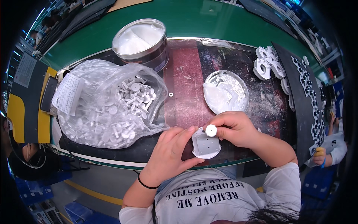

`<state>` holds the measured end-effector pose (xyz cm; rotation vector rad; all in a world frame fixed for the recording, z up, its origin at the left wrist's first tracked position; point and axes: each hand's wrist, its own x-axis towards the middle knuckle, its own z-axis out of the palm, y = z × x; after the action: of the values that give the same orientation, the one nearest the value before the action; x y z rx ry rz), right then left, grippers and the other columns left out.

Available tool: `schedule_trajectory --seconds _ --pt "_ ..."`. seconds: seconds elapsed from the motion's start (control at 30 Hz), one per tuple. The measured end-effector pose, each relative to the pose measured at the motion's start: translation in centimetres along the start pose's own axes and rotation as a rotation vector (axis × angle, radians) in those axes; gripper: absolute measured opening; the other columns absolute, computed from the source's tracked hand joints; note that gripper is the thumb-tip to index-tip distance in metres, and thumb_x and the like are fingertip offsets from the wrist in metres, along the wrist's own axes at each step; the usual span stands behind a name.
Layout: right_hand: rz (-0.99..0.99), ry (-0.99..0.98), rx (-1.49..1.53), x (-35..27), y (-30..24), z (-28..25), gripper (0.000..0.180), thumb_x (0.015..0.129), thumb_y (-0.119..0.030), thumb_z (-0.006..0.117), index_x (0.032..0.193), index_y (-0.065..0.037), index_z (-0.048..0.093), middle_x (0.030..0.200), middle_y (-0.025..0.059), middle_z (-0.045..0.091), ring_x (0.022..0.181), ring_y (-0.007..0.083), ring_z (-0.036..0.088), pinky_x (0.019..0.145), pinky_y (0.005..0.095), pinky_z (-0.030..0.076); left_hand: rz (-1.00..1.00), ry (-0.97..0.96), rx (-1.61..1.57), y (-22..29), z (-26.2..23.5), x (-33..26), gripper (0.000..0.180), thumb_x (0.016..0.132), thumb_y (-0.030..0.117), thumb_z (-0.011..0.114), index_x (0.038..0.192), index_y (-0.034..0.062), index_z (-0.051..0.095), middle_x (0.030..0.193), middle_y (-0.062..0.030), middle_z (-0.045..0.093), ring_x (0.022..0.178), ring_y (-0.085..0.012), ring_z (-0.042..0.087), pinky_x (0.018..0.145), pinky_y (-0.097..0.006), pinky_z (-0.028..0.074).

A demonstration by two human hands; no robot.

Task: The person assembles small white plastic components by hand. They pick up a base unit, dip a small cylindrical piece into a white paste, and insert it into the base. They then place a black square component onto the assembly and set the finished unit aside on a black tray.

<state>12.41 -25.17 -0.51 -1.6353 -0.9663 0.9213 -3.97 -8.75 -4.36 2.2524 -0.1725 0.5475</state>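
My left hand (pixel 172 146) grips the left side of a small white housing (pixel 207 146) with a grey plate inside, near the table's front edge. Between the fingers of my right hand (pixel 236 127) is a white toothed gear (pixel 211 130), held over the far edge of the housing. Just beyond my right hand stands a shallow round dish (pixel 244 89) with white grease in it. To the left of my left hand lies a clear plastic bag (pixel 87 100), its mouth open, full of white and grey gears (pixel 138 95).
A large metal tub (pixel 158 56) of white grease stands at the back. One small ring (pixel 170 94) lies mid-table. Several white housings (pixel 262 69) sit at the right, beside a black board (pixel 298 100) bearing rows of small dark parts. A co-worker's hand (pixel 319 156) shows at far right.
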Motion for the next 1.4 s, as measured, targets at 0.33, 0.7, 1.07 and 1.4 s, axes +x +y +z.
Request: schedule_trajectory --seconds 0.33,0.7,1.07,1.4 --pt "0.008 0.034 0.029 0.0 0.1 0.2 0.018 0.087 -0.012 0.064 0.102 -0.003 0.067 0.09 0.006 0.067 0.078 0.01 0.063 0.067 0.0233 0.05 -0.008 0.008 0.011 0.1 0.0 0.0 0.091 0.062 0.028 0.083 0.137 0.0079 0.035 0.107 -0.0128 0.054 0.1 -0.0307 0.052 0.086 -0.042 0.041" --pt "0.123 0.002 0.202 0.1 0.0 0.3 0.018 0.088 -0.012 0.064 0.104 -0.003 0.067 0.089 0.0038 0.066 0.077 0.0074 0.06 0.066 0.0228 0.049 -0.011 0.009 0.013 0.1 -0.1 -0.1 0.091 0.062 0.027 0.083 0.137 0.0075 0.035 0.107 -0.0133 0.054 0.1 -0.0306 0.052 0.086 -0.041 0.04" --pt "-0.066 0.093 -0.282 -0.2 -0.7 0.3 0.029 0.077 -0.007 0.067 0.106 -0.006 0.067 0.083 0.0087 0.065 0.066 0.0136 0.06 0.062 0.0257 0.048 -0.003 0.01 0.012 0.0 -0.1 -0.2 0.092 0.062 0.027 0.083 0.137 0.0072 0.034 0.109 -0.0138 0.054 0.102 -0.0306 0.051 0.087 -0.041 0.04" --pt "-0.268 0.432 -0.29 -1.8 -2.4 -3.8 0.035 0.073 0.006 0.049 0.104 -0.001 0.065 0.091 0.0093 0.065 0.074 0.0129 0.058 0.068 0.0243 0.044 -0.053 0.034 0.055 1.1 0.3 0.4 0.094 0.059 0.029 0.084 0.136 0.0051 0.036 0.113 -0.0153 0.054 0.105 -0.0326 0.052 0.088 -0.042 0.04"
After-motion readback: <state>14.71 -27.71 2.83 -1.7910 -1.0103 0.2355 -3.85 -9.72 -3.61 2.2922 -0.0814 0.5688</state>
